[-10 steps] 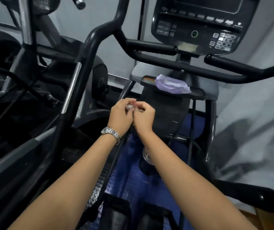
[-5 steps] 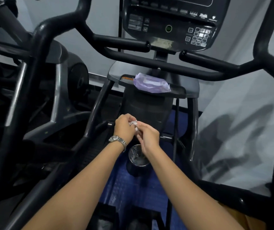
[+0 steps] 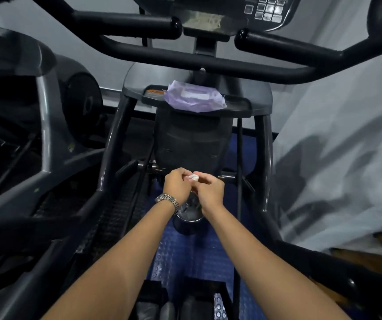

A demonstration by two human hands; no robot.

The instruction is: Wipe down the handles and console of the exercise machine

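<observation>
Both hands, left (image 3: 178, 184) and right (image 3: 210, 190), pinched together on small white wad (image 3: 194, 176) above metal cup (image 3: 188, 215). Wipe pack (image 3: 194, 98) on tray at twelve o'clock; handles (image 3: 125, 21) and console (image 3: 266, 10) beyond, apparently unwiped, wiping likely all left.

Console (image 3: 243, 10): black, top centre, mostly cut off by frame edge; grey keypad (image 3: 267, 11) at its lower right, pale smudged strip along bottom edge. Handles: two short black stubs w/ glossy end caps, left handle (image 3: 127, 21) & right handle (image 3: 284, 45), pointing inward below console, gap between them. Curved black crossbar (image 3: 208, 62) runs under both. Small white wipe (image 3: 194, 177), crumpled, pinched between both hands low in front of machine, well apart from handles & console.
</observation>
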